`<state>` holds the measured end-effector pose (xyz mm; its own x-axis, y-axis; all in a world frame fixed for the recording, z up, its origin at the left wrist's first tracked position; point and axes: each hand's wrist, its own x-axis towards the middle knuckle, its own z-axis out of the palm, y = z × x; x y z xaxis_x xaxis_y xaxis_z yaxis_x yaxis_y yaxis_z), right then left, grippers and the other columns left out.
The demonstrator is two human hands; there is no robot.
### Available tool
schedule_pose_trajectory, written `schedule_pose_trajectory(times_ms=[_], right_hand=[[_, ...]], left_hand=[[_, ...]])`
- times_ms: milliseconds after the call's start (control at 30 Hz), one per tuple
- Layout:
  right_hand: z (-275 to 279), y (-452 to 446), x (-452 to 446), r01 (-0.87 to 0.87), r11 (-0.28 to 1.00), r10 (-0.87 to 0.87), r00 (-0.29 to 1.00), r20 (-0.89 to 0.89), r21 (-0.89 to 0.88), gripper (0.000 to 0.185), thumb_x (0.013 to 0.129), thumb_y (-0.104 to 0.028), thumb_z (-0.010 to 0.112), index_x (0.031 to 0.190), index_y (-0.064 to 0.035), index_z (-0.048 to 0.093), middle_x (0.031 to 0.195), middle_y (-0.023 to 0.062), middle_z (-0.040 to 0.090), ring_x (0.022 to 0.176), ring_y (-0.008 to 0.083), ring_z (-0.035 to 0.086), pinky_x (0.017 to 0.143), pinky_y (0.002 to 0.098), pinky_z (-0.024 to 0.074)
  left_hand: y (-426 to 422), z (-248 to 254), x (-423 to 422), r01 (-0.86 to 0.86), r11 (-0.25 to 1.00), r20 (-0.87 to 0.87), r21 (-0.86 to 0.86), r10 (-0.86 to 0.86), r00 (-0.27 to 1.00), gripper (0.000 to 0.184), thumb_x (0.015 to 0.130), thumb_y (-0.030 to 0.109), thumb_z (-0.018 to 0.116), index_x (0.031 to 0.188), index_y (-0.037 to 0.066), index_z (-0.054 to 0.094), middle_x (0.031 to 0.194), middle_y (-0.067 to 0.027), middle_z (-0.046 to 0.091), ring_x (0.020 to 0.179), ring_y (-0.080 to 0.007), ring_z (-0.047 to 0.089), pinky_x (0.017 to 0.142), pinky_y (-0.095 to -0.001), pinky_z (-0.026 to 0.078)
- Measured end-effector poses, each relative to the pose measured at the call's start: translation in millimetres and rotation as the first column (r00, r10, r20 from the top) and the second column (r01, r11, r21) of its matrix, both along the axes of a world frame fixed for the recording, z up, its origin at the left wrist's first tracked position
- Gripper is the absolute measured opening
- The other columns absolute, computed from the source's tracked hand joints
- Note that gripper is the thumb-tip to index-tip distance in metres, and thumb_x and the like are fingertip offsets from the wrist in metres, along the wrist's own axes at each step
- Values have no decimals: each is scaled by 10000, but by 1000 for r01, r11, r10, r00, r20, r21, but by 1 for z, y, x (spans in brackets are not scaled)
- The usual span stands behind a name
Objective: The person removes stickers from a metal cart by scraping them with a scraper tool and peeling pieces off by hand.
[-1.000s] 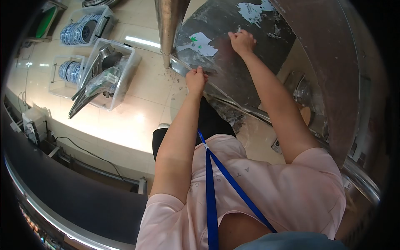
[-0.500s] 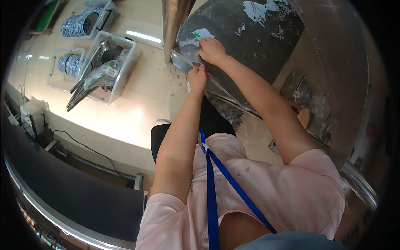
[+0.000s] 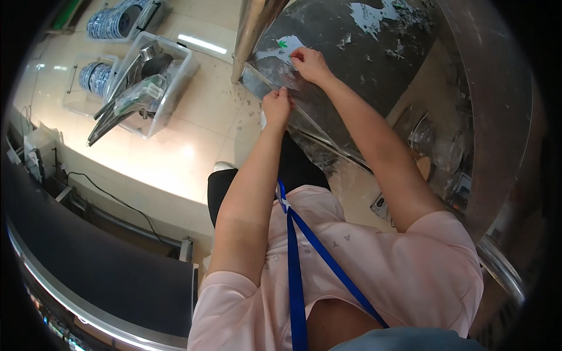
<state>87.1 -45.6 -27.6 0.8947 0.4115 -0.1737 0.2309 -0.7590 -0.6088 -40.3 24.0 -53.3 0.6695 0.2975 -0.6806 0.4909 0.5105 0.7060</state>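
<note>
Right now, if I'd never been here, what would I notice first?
Probably the torn white patch with a green mark, on the dark panel at the top, right by the right hand's fingertips. Next, the bright blue lanyard down the pale pink shirt, and blue-and-white dishes at upper left.

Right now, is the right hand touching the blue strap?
No, the right hand is up by the white scrap, well away from the strap.

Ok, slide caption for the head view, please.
Right hand at a torn white patch on the dark panel; left hand near its edge.
</note>
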Motion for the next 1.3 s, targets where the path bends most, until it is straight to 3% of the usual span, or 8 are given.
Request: schedule_pose_trajectory(times_ms=[167,267,367,567,867,1067,1167,1300], right_hand=[[-2,7,-4,-191,969,208,972,106,-156,214,696,-240,579,798,-52,575,773,137,580,760,315,549,677,385,429],[-2,12,-1,-230,955,245,968,62,-189,186,706,-210,563,792,-45,572,782,155,575,758,326,543,674,394,426],[-5,12,1,-215,958,236,967,96,-190,158,714,-184,544,776,-42,573,781,165,572,760,334,539,673,399,424],[0,4,7,-22,999,23,999,28,-37,184,719,-204,545,794,-38,572,793,171,574,761,329,547,681,387,427],[4,8,-2,-196,967,208,976,65,-161,237,718,-235,559,791,-10,563,819,142,574,790,311,539,698,375,423],[-5,17,4,-274,923,302,951,69,-269,167,723,-191,548,789,-40,574,817,151,571,801,327,535,695,397,417],[-2,19,9,-228,937,261,961,93,-266,177,732,-193,540,804,-34,573,777,155,574,751,318,548,670,380,427],[0,14,13,-41,985,38,999,-22,-170,172,733,-191,533,780,-32,581,863,160,574,821,320,540,713,385,422]], left_hand=[[-6,-5,4,33,999,-4,-12,-33,999,248,825,206,473,689,1,505,553,-66,529,432,-119,471,398,-226,370],[-9,-7,6,51,999,-40,10,-50,998,284,819,205,481,679,-36,540,542,-88,553,464,-148,536,465,-265,429],[-10,-6,9,40,999,-57,-4,-40,998,295,825,213,472,678,-33,541,548,-88,558,454,-147,536,463,-272,436],[-7,-9,11,125,992,-29,-9,-125,992,276,853,221,427,748,-20,509,557,-88,541,420,-136,489,403,-231,404],[-2,-4,11,121,991,-35,-65,-123,992,310,845,216,440,678,-32,520,532,-94,552,441,-156,541,434,-271,440],[0,-3,11,145,986,-17,-78,-147,989,293,855,239,430,758,-27,503,564,-97,545,412,-134,485,397,-236,405],[1,0,10,151,985,-23,-88,-154,988,294,856,242,428,759,-25,504,562,-95,543,413,-135,486,400,-235,405],[1,-2,11,147,984,-14,-99,-149,989,295,858,243,422,763,-22,507,567,-97,547,415,-136,489,404,-236,408]])
